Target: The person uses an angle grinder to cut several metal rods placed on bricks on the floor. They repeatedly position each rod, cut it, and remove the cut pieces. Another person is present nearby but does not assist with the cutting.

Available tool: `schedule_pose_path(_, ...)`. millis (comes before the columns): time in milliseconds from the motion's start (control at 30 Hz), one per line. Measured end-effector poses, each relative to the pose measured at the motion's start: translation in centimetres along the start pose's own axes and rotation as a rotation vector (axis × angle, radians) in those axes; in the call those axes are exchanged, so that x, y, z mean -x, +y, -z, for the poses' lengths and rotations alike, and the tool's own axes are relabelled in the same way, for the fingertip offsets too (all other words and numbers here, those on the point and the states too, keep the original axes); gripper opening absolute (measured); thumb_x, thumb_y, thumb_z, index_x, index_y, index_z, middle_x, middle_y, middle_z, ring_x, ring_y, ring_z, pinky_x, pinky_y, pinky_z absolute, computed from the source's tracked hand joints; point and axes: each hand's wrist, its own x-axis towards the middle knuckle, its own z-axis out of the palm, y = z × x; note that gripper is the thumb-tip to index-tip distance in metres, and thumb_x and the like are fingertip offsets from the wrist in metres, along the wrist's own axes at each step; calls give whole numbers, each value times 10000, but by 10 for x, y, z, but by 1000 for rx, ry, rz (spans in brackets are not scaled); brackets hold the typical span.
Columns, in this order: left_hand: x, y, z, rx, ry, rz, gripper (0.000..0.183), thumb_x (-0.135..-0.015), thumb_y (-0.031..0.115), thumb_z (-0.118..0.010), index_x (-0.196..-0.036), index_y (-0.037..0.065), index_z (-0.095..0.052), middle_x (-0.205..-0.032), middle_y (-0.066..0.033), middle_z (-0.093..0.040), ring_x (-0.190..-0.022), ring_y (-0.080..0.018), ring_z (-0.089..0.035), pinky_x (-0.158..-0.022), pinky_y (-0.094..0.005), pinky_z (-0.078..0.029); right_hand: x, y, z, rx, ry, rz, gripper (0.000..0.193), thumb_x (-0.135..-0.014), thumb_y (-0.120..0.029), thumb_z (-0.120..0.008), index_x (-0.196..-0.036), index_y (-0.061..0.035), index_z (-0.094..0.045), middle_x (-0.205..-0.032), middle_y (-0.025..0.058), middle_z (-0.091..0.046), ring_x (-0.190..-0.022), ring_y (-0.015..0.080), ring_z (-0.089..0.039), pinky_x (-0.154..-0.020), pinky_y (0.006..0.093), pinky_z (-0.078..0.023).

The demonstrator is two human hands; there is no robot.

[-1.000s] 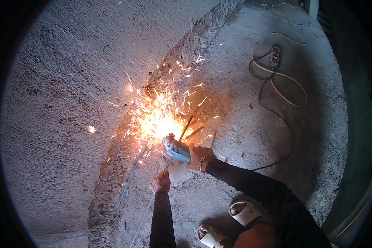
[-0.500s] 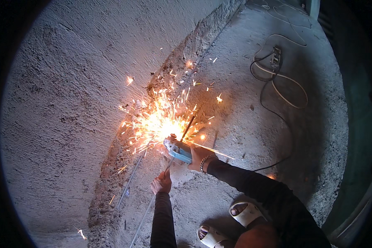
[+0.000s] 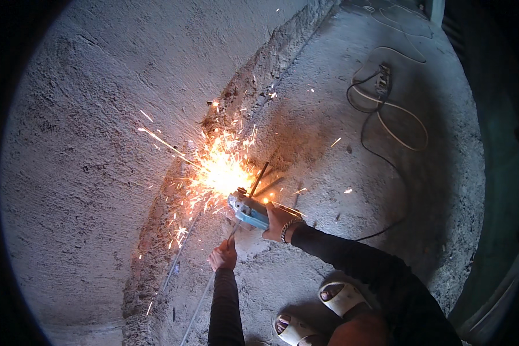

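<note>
My right hand point(image 3: 278, 220), with a chain bracelet at its wrist, is closed round the body of a blue angle grinder point(image 3: 252, 213). A dense burst of orange sparks point(image 3: 222, 170) hides the disc and the cutting point. My left hand point(image 3: 222, 255) grips a thin metal rod point(image 3: 234, 230), which runs up under the grinder's head. Past that head sticks out a thin dark bar point(image 3: 259, 177); whether it belongs to the same rod I cannot tell. Another long thin rod point(image 3: 197, 311) lies on the floor beside my left forearm.
A rough plastered wall point(image 3: 98, 144) rises on the left, with a crumbly edge at its foot. On the concrete floor point(image 3: 323, 173) at the far right lies a power strip point(image 3: 382, 79) with looped dark and white cables point(image 3: 412, 118). My feet in light sandals point(image 3: 343, 298) are close below.
Sparks still spray from the grinder, in a different pattern, with streaks now flying up and left. Both hands keep almost the same place and hold.
</note>
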Motion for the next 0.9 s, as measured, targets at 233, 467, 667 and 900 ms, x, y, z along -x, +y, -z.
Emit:
schedule_pose_path(233, 0, 1, 1, 34, -9, 17, 515, -983, 569, -468, -781, 138, -664, -696, -238, -651, -685, -466, -648, -623, -598, -481, 6, 0, 6, -19, -7, -19, 630, -668, -368, -780, -1144, -24, -549, -986, 200, -718, -936, 369, -712, -819, 484, -563)
schedule_pose_path(467, -1, 0, 0, 46, -39, 37, 515, -979, 577, -468, -788, 145, -671, -692, -239, -650, -687, -470, -648, -628, -598, -487, -3, -2, 5, -2, -53, -72, 641, -674, -372, -785, -1161, -30, -547, -991, 189, -722, -948, 371, -711, -834, 507, -550)
schedule_pose_path(667, 0, 0, -1, -28, -28, 45, 546, -983, 579, -463, -748, 124, -653, -714, -221, -645, -701, -463, -635, -614, -583, -459, -3, -5, 6, -7, -27, -70, 633, -671, -373, -792, -1158, -43, -557, -1025, 201, -713, -973, 370, -705, -848, 497, -550)
schedule_pose_path(900, 0, 1, -1, 6, -14, 23, 498, -985, 569, -470, -782, 164, -677, -695, -216, -662, -684, -452, -656, -636, -593, -494, -5, -3, 5, 12, -62, -38, 639, -677, -372, -785, -1162, -30, -549, -1032, 213, -706, -980, 358, -704, -861, 473, -553)
